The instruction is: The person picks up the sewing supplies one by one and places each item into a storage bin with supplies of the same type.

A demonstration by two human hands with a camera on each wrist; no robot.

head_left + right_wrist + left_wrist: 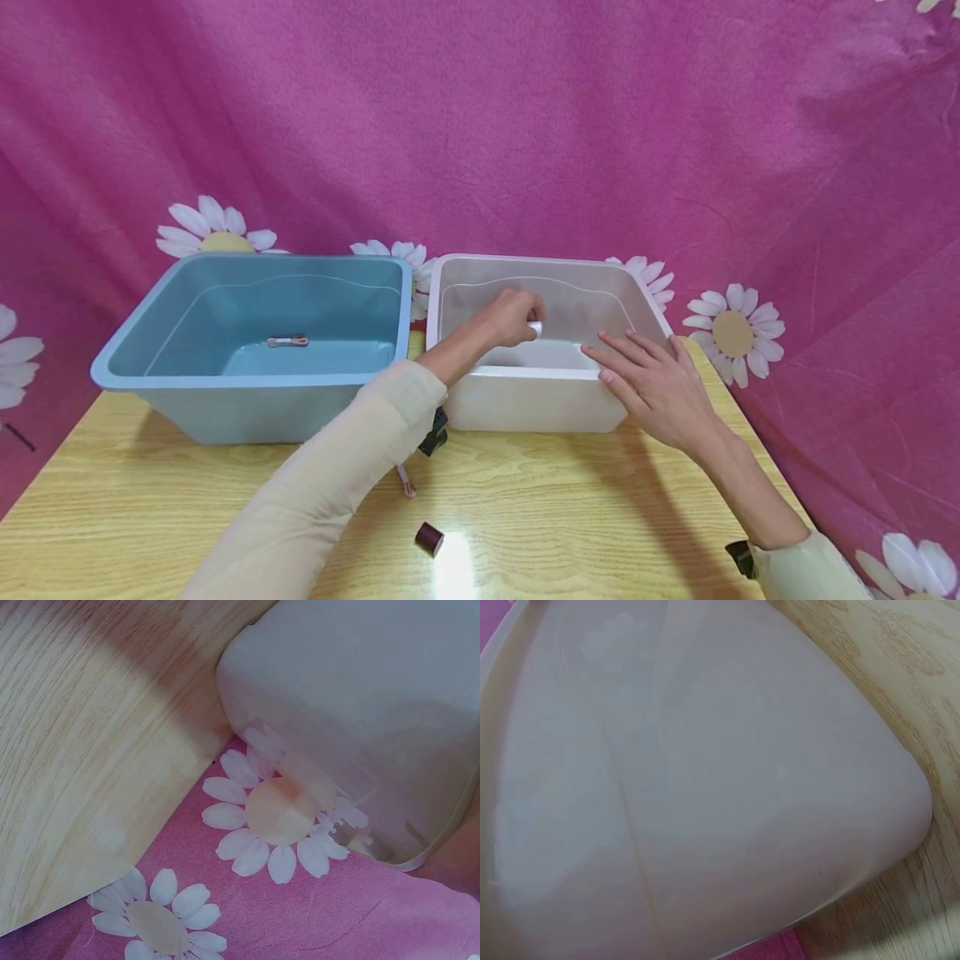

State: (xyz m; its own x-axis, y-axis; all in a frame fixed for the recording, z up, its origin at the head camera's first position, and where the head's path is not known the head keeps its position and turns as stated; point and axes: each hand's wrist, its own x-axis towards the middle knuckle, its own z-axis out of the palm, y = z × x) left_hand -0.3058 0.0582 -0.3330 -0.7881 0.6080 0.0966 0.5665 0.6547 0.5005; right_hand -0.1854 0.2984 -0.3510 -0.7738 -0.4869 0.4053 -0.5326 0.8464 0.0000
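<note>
My left hand (512,317) reaches over the front rim into the white bin (525,404) and pinches a small white spool (536,329), mostly hidden by the fingers. With fingers spread and nearly straight, my right hand (660,387) lies over the bin's front right corner, holding nothing. The bin's pale wall (727,765) fills most of the left wrist view. In the right wrist view its rounded corner (337,682) shows, with a sliver of the hand (459,851) at the right edge. Neither wrist view shows the white spool.
A blue bin (247,417) stands to the left, with a small pinkish bundled cord (288,341) inside. On the wooden table (540,508) lie a dark brown thread spool (430,539) and another pinkish cord (406,482), partly behind my left sleeve. A pink flowered curtain (480,125) hangs behind.
</note>
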